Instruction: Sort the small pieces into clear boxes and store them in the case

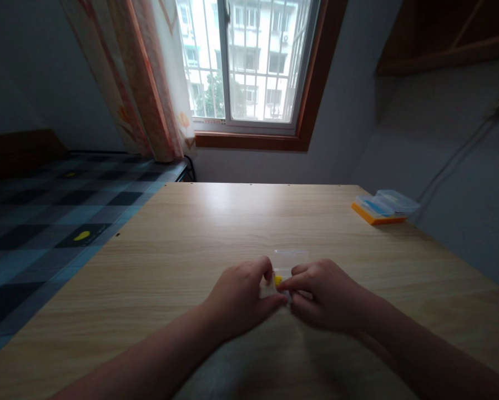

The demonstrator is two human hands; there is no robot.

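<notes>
A small clear plastic bag (291, 258) is between my two hands, just above or on the wooden table. A small bright yellow piece (278, 279) shows at the bag, too small to name. My left hand (246, 293) is closed on the bag's left side, its index finger bent and thumb stretched along the lower edge. From the right, my right hand (322, 291) grips the bag, with its index fingertip against the yellow piece. The bag's lower part is partly hidden by my fingers.
The light wooden table (182, 244) spreads under both arms. At its far right edge lies an orange-and-clear plastic box (382, 208). A bed with a checked cover (107, 194) adjoins the left side. A window (257, 66) and curtain (136, 83) stand behind.
</notes>
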